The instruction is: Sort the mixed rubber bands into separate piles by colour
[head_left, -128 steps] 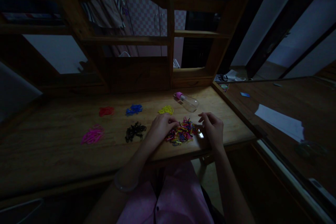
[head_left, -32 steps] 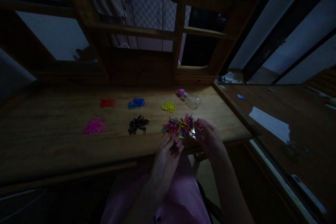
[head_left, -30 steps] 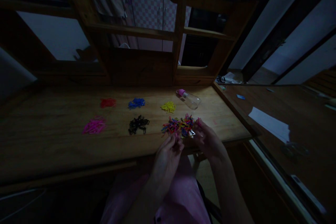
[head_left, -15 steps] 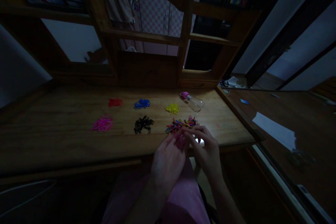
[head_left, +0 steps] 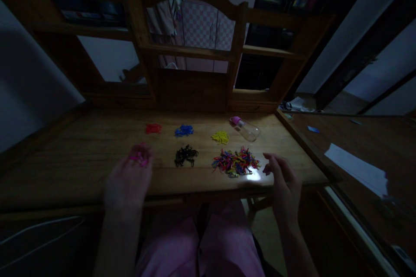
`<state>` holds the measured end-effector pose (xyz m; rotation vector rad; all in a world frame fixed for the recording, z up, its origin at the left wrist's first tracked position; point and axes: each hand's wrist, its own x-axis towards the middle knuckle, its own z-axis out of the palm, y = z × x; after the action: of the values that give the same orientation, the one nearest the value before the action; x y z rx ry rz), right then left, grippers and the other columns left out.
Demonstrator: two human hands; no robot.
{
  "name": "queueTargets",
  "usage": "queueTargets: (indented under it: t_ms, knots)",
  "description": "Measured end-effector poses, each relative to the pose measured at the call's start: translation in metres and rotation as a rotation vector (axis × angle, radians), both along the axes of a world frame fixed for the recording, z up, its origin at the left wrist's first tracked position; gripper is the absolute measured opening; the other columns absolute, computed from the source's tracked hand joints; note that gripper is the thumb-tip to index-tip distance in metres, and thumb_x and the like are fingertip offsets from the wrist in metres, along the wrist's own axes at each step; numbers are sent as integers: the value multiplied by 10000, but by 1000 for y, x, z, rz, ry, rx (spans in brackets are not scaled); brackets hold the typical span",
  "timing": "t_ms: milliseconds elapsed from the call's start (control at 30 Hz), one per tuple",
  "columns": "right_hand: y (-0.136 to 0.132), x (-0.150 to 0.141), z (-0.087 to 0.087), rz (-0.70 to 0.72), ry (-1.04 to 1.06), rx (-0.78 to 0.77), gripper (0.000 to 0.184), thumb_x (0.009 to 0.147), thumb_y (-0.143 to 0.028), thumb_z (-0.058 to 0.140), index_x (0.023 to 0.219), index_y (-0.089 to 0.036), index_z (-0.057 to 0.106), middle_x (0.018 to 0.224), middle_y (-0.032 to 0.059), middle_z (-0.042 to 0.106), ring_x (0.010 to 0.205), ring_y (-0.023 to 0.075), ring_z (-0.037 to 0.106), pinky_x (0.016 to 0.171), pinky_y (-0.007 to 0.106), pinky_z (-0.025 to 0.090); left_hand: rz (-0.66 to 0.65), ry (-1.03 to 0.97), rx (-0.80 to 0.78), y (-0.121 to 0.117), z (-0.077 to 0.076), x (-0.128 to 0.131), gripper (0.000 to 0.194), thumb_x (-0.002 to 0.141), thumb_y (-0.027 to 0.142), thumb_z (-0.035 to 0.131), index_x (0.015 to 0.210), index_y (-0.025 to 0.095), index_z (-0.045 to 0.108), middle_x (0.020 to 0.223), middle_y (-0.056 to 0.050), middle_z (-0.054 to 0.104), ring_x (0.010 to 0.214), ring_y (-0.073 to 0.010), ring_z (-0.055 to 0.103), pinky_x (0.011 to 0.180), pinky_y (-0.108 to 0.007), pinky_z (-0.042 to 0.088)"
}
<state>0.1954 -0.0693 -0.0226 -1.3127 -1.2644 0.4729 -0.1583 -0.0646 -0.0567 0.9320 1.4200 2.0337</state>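
Observation:
My left hand [head_left: 128,179], palm up and blurred by motion, cups pink clips [head_left: 139,159] over the left part of the desk. The pink pile there is hidden behind it. Beside a mixed pile of small coloured loop-shaped clips [head_left: 236,162], my right hand [head_left: 283,177] hovers with bent fingers apart and nothing visible between them. Black clips [head_left: 186,155] lie in a pile between the hands. Farther back sit separate piles of red clips [head_left: 153,128], blue clips [head_left: 184,130] and yellow clips [head_left: 220,137].
A clear bottle with a pink cap [head_left: 248,130] lies behind the mixed pile. The wooden desk [head_left: 107,138] has a shelf frame [head_left: 191,54] along its back. To the right, a lower brown surface holds white paper [head_left: 355,168] and a small blue card [head_left: 313,129].
My hands were together in front of the mixed pile. The left hand has swung far left with the pink clips; the right has drawn slightly right, uncovering the mixed pile.

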Motion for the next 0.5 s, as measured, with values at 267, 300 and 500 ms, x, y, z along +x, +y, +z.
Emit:
queueTargets:
  t_ms: [267,300,500]
  knots:
    - [23,10,-26,-100,-3,-5,271,931,-397,538,1024,-188,684,830,23,614,691,145,557,673,280,429,97,39,-48,35,-3,-53,286,903,293,408,971,107,615,1039,-59,664,1060,-182,596,1084,-429,396]
    - [26,11,-31,-110,12,-16,276,927,-403,541,1022,-186,684,806,17,606,672,143,553,651,275,431,125,185,-146,36,-3,-53,309,914,292,393,993,118,637,1048,-53,667,1046,-188,601,1061,-434,415]
    - [41,23,-47,-174,162,-66,293,885,-415,585,1016,-173,686,671,-17,546,569,124,525,497,216,396,81,830,-590,36,-3,-57,320,930,262,398,1085,165,660,1127,-38,677,1063,-197,602,1013,-372,436]
